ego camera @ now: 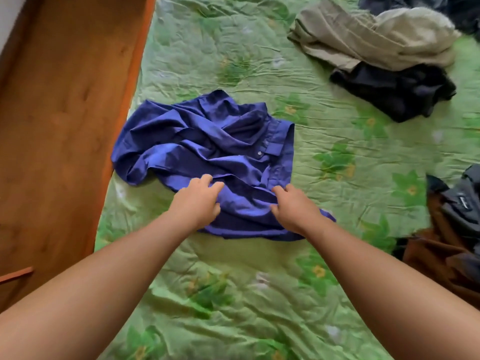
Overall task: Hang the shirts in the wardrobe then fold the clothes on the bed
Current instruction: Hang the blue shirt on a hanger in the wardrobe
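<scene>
My left grip (197,201) and right grip (293,206) are both down on the near edge of the blue shirt (207,141). The shirt lies crumpled on the bed (233,281), close to its left side, with a buttoned placket and a small white button showing towards its right. On my left, the fingers are curled over the hem and the thumb is tucked in below them, so the cloth is caught between; this one is a little blurred. On my right, fingers and thumb are bent in the same way, pinching a fold of the blue cloth that bunches up between them. The two are near each other but apart, with a strip of shirt between.

The bed has a wrinkled green sheet with a leaf and flower print. Further up on the right lies a beige heap of clothes (350,40), with a dark garment (394,92) touching its near edge. At the right edge sits another pile, brown and grey (454,229). A wooden floor (59,126) runs along the left of the bed.
</scene>
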Motion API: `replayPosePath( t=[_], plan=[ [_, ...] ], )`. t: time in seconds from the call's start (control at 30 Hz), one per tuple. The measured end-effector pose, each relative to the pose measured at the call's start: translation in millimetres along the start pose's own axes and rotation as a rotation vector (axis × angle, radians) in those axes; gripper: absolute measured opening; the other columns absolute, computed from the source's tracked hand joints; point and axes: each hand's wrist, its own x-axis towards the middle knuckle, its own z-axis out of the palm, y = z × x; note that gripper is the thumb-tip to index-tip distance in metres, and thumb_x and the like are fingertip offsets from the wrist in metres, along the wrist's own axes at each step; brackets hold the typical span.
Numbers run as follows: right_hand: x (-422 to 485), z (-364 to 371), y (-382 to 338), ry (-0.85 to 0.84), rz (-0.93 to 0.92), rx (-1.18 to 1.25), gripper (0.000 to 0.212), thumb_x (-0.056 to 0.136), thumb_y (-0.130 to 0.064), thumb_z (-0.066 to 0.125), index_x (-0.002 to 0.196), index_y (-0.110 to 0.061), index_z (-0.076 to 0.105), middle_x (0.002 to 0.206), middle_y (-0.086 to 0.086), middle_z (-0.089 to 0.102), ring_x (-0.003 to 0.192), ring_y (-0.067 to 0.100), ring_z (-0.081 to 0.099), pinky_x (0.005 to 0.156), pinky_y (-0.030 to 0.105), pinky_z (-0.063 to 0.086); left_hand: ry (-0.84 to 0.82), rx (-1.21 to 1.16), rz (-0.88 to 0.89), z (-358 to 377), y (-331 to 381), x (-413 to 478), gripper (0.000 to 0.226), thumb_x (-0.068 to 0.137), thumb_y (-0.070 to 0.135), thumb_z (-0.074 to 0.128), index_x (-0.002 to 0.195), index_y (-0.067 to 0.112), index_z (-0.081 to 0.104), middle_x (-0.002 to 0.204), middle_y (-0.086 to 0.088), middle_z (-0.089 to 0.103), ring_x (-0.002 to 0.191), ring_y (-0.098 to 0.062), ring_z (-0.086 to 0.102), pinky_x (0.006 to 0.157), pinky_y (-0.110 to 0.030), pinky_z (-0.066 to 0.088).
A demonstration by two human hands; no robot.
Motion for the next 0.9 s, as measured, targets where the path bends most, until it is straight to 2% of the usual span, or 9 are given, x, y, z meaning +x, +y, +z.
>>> replayPosePath(
  t=[0.13,0.2,0.3,0.43,0.57,0.63,0.7,0.8,0.9],
  plan=[
    [65,29,1,0.055,0.099,0.390,0.076,0.092,-0.043,0.064,0.154,-0.019,0.027,0.141,0.022,0.040,0.128,0.040,0.047,0.110,0.046,0.038,0.006,0.023,0.026,32,-2,66,0.069,0.096,0.036,0.053,0.157,0.032,0.021,0.164,-0.005,0.013,0.148,-0.027,0.018,0.102,-0.047,0.042],
    [88,37,0,0.187,0.179,0.578,0.080,0.092,-0.040,0.067,0.154,-0.011,0.026,0.139,0.025,0.046,0.127,0.040,0.048,0.108,0.043,0.038,-0.044,-0.006,0.052,49,2,85,0.072,0.095,0.036,0.053,0.158,0.032,0.018,0.160,-0.004,0.023,0.143,-0.029,0.028,0.102,-0.047,0.044],
    [102,49,-1,0.269,0.278,0.726,0.063,0.091,-0.028,0.068,0.143,-0.010,0.037,0.122,0.017,0.061,0.112,0.035,0.060,0.090,0.037,0.044,-0.058,-0.018,0.063,75,16,82,0.056,0.092,0.030,0.051,0.146,0.028,0.035,0.132,-0.004,0.049,0.119,-0.032,0.050,0.091,-0.047,0.048],
    [77,75,-4,0.111,0.135,0.529,0.039,0.088,-0.007,0.055,0.125,-0.013,0.043,0.113,0.019,0.065,0.101,0.039,0.062,0.077,0.039,0.044,-0.057,-0.009,0.068,103,31,49,0.037,0.090,0.024,0.047,0.127,0.023,0.044,0.116,-0.003,0.059,0.109,-0.032,0.058,0.083,-0.044,0.046],
    [32,98,-3,-0.020,0.035,0.285,0.035,0.092,-0.011,0.048,0.124,-0.015,0.034,0.098,0.023,0.067,0.090,0.043,0.065,0.067,0.045,0.048,-0.241,-0.165,0.116,114,37,13,0.033,0.087,0.033,0.046,0.118,0.024,0.043,0.113,-0.003,0.061,0.106,-0.031,0.061,0.076,-0.041,0.048],
    [19,101,-3,-0.038,0.065,0.227,0.031,0.095,-0.018,0.046,0.123,-0.018,0.035,0.103,0.019,0.067,0.094,0.041,0.065,0.067,0.044,0.046,-0.277,-0.189,0.122,112,37,7,0.033,0.086,0.044,0.044,0.114,0.027,0.046,0.112,0.001,0.060,0.106,-0.028,0.061,0.075,-0.040,0.050],
    [15,96,-4,0.065,0.109,0.203,0.029,0.097,-0.027,0.047,0.124,-0.019,0.041,0.115,0.015,0.062,0.102,0.039,0.063,0.073,0.046,0.048,-0.121,-0.196,0.112,103,33,10,0.035,0.087,0.047,0.046,0.114,0.026,0.052,0.111,-0.001,0.058,0.104,-0.028,0.059,0.073,-0.040,0.051],
    [28,80,-7,0.301,0.062,0.256,0.047,0.095,-0.027,0.056,0.138,-0.013,0.044,0.121,0.016,0.050,0.109,0.040,0.053,0.084,0.049,0.048,0.278,-0.043,0.139,84,21,35,0.024,0.083,0.024,0.056,0.103,0.016,0.066,0.130,-0.015,0.053,0.115,-0.038,0.052,0.076,-0.046,0.050],
    [58,62,-14,0.358,0.022,0.526,0.055,0.089,-0.014,0.065,0.140,-0.010,0.045,0.126,0.019,0.051,0.115,0.038,0.049,0.102,0.046,0.040,0.274,0.184,0.208,65,13,66,0.024,0.085,0.021,0.054,0.103,0.026,0.069,0.163,-0.017,0.022,0.151,-0.037,0.018,0.107,-0.055,0.031]
  ],
)
